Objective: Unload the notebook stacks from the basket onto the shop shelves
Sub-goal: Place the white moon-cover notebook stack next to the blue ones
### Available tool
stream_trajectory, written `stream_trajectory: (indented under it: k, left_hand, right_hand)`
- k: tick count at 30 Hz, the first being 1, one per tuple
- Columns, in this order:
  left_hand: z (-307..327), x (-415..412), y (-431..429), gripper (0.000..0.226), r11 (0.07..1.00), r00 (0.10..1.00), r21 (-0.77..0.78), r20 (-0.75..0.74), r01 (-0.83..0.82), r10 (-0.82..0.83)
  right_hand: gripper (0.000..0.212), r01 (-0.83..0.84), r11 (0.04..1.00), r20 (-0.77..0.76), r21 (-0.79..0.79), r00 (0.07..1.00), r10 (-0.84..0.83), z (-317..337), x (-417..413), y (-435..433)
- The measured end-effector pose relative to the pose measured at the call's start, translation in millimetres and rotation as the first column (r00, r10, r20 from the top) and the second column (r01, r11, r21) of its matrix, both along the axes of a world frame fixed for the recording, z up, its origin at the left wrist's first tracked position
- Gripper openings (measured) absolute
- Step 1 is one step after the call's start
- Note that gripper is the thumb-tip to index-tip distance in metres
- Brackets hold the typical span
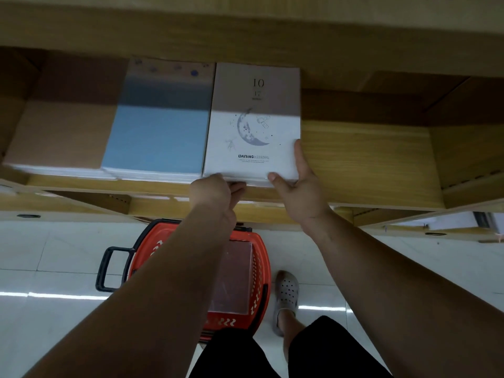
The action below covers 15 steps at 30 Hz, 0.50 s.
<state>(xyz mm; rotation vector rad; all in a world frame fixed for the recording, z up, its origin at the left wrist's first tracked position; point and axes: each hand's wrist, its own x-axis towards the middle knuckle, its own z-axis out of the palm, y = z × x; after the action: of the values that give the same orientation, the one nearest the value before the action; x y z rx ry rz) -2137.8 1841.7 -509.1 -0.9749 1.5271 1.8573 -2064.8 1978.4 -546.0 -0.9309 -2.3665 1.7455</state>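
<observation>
A white notebook stack (pixel 253 126) with a moon drawing on its cover lies on the wooden shelf (pixel 365 162), beside a blue stack (pixel 158 137) and a tan stack (pixel 62 132). My right hand (pixel 300 192) grips the white stack's near right corner, thumb on the cover. At the stack's near left edge, my left hand (pixel 215 195) has its fingers curled against the underside. Below on the floor stands the red basket (pixel 261 271) with a dark wrapped notebook stack (pixel 234 276) inside, partly hidden by my left arm.
The shelf has free wood surface right of the white stack. An upper shelf board (pixel 245 34) overhangs the stacks. The basket's black handle (pixel 109 268) sticks out to the left. My foot in a grey clog (pixel 286 293) stands right of the basket on white tiles.
</observation>
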Motion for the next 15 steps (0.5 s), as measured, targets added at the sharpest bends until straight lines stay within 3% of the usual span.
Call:
stream_trajectory:
  k: [3, 6, 8, 12, 15]
  left_hand:
    - [6.4, 12.9, -13.8, 0.018, 0.997, 0.996, 0.037, -0.048, 0.073, -0.071]
    - [-3.8, 36.9, -45.8, 0.025, 0.952, 0.944, -0.096, -0.136, 0.29, -0.302]
    - [-19.0, 57.1, -76.2, 0.035, 0.926, 0.923, -0.208, -0.162, 0.315, -0.35]
    - [-76.1, 88.6, -148.5, 0.031, 0.841, 0.908, -0.422, -0.09, 0.338, -0.41]
    - [-127.4, 99.8, -198.0, 0.038, 0.754, 0.864, -0.488, 0.002, 0.44, -0.503]
  right_hand:
    - [0.084, -0.026, 1.0, -0.027, 0.013, 0.999, 0.027, -1.7, 2.2, -0.3]
    - [0.074, 0.043, 0.999, -0.111, 0.023, 0.993, -0.04, -8.5, 17.1, -4.4]
    - [0.071, 0.143, 0.983, -0.112, 0.119, 0.985, -0.13, -17.4, 38.7, -17.6]
    - [0.074, 0.213, 0.925, -0.044, 0.314, 0.977, -0.21, -48.9, 93.5, -68.7]
    - [0.073, 0.179, 0.94, 0.086, 0.289, 0.973, -0.212, -90.7, 120.2, -119.6]
